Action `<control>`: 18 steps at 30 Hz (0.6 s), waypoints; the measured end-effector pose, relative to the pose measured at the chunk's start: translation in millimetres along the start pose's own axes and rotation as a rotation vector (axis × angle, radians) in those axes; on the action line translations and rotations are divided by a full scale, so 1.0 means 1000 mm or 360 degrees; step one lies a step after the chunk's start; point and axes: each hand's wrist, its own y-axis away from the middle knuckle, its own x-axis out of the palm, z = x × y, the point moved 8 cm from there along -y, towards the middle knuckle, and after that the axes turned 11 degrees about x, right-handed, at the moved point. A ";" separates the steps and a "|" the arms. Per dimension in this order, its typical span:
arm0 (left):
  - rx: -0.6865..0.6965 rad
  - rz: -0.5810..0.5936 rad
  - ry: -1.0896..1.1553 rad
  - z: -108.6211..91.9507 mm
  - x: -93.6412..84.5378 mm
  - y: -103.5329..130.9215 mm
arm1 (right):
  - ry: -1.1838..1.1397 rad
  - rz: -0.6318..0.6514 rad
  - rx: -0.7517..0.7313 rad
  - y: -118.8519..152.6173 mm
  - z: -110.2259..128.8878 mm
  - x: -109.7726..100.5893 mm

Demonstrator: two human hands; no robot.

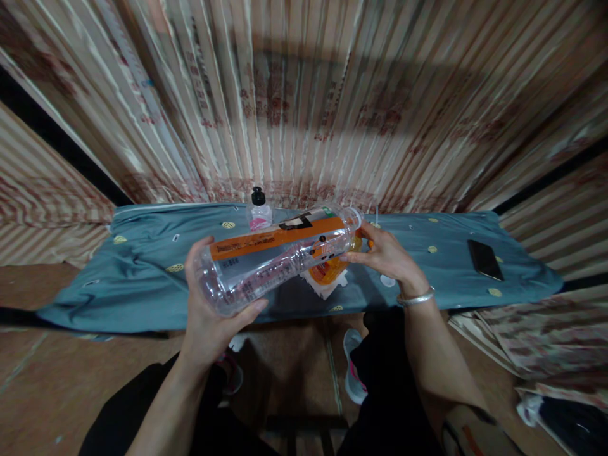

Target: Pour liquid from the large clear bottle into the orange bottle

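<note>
A large clear plastic bottle [280, 253] with an orange label is held tilted above the cloth-covered table, its neck up to the right. My left hand [209, 304] wraps round the bottle's base. At the neck, the thumb and fingers of my right hand [384, 253] close on the bottle; a silver bangle circles that wrist. Beneath the bottle lies an orange container [327, 271], partly hidden, on a white piece of paper or cloth [327, 291]. Behind the large bottle stands a small clear bottle [259, 215] with a black cap and pink on its label.
The blue-green cloth [142, 266] covers the narrow table. A black phone [484, 259] lies at its right. A small whitish disc [387, 280] is near my right wrist. Patterned curtains [304, 114] hang behind, with dark poles at both sides.
</note>
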 end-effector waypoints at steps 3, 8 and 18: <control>0.0038 -0.0012 0.0010 -0.001 0.000 0.000 | -0.0006 0.0004 0.0005 0.000 0.000 0.000; 0.0018 -0.0016 0.0020 0.000 0.000 0.001 | -0.0010 0.0007 -0.0005 0.000 -0.001 0.001; 0.0050 -0.0007 0.0009 -0.001 0.000 0.000 | 0.0001 0.0003 0.0009 0.000 -0.001 0.000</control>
